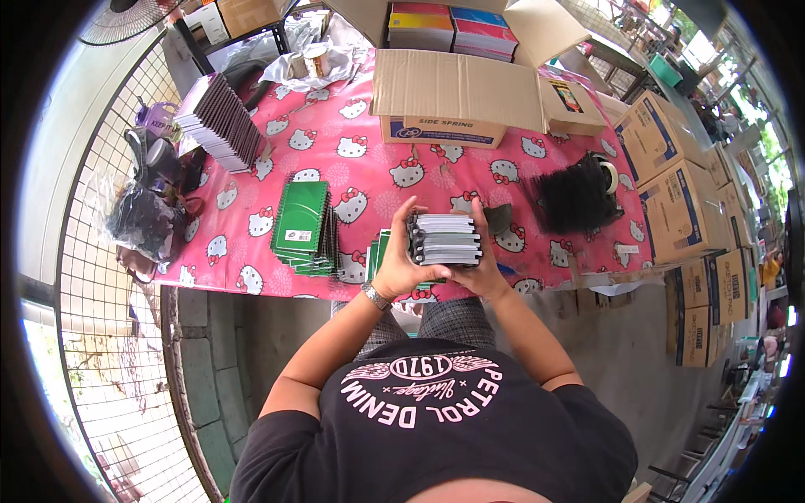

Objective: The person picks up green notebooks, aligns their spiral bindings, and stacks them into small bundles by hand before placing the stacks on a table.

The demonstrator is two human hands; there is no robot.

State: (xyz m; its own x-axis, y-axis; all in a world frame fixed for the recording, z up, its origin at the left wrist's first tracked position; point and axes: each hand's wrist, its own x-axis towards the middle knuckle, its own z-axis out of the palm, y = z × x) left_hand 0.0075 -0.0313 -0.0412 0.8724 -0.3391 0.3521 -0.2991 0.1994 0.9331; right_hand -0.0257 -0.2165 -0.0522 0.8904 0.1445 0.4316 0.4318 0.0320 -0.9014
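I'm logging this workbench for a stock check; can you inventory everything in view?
Held stack of bound pads: one, white page edges, between the hands
Green notebooks: one pile, green, table's left half; more partly hidden by the left hand
Tall notebook stack: one, dark with pale edges, back left
Open carton: one, brown, table's back; colourful books inside
Smaller box: one, brown, right of it
Wiry bundle: one, black, table's right
Tape-like ring: one, cream, by the bundle
Cartons: several, brown, far right
Fan: one, dark, top left
Tablecloth: one, patterned pink, under everything central
Watch: one, silvery, left wrist
Left hand, right hand: two, bare, gripping the held stack
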